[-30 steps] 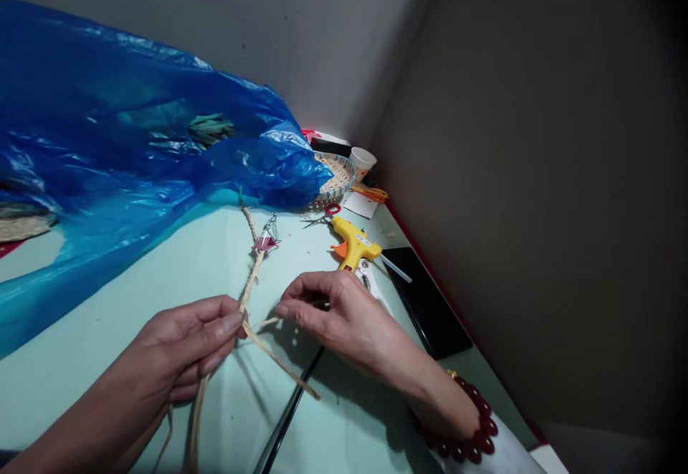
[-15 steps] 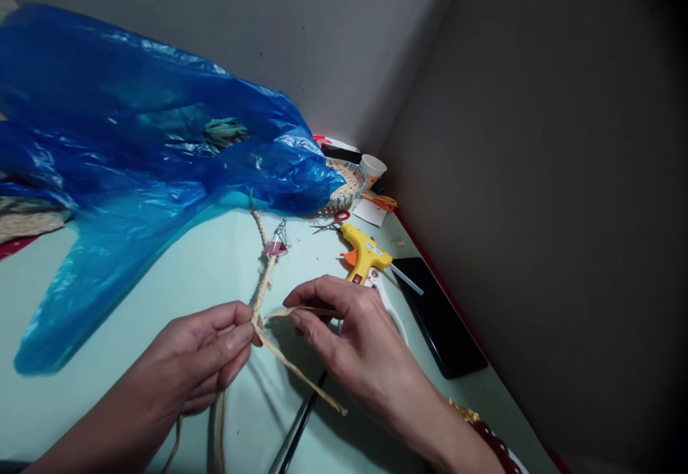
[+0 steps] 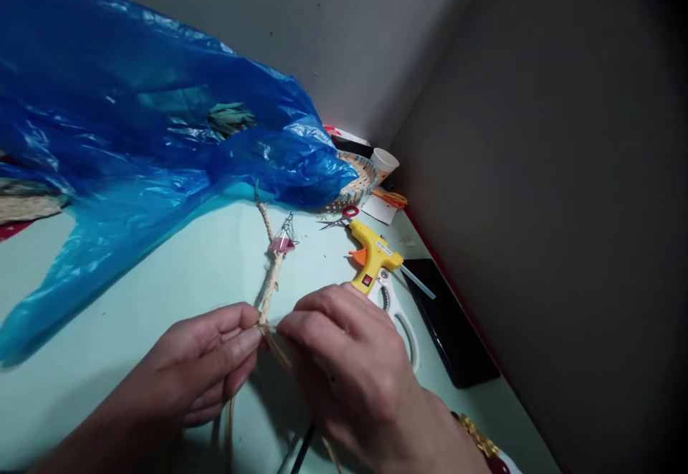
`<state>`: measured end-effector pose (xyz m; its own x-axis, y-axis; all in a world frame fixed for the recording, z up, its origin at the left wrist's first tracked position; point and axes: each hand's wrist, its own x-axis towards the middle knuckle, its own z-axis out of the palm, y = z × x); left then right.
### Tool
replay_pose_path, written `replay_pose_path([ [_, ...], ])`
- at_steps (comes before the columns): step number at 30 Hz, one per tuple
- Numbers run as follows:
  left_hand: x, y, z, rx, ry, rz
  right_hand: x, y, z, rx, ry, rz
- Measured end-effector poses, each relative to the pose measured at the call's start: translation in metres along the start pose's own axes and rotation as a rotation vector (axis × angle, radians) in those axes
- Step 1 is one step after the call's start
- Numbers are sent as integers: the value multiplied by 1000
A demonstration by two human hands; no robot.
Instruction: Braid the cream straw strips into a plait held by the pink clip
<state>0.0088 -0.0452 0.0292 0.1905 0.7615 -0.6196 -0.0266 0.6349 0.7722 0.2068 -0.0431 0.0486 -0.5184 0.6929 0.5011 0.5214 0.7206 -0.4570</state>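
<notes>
A pale braid (image 3: 272, 285) of flat fibre strands runs from a pink binder clip (image 3: 282, 244) down to my fingers. My left hand (image 3: 215, 366) pinches the braid's lower end between thumb and forefinger. Close beside it, my right hand (image 3: 349, 366) is closed on a fibre strand, its fingertips just right of the braid's end. Another loose strand (image 3: 279, 351) slants down and passes behind my right hand. More strand ends hang below my left hand. Beyond the clip the braid continues toward a blue plastic bag (image 3: 161, 130).
Right of the braid lie a yellow glue gun (image 3: 372, 253), white-handled cutters (image 3: 400, 320), small red-handled scissors (image 3: 344, 220) and a black phone-like slab (image 3: 451, 330). Farther back are a woven basket (image 3: 361, 186) and a paper cup (image 3: 385, 161). A grey wall borders the table.
My right hand has moved left and turned over toward the braid's end, bringing its strand with it. My left hand keeps its pinch. The whole view has shifted slightly.
</notes>
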Motion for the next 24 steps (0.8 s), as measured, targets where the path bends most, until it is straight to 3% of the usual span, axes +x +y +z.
replay_pose_path([
  [6,-3,3,1,-71,-47,-45,0,0,1,-153,27,-148],
  [14,-4,2,3,17,49,22,3,-7,-5,-145,-10,-208],
  [19,-1,1,2,65,44,44,-2,-10,-6,-154,-47,-177],
  [21,-2,2,3,73,35,44,-3,-11,-10,-31,-124,-62],
  [24,-3,4,3,63,33,69,2,-11,-23,347,-277,311],
])
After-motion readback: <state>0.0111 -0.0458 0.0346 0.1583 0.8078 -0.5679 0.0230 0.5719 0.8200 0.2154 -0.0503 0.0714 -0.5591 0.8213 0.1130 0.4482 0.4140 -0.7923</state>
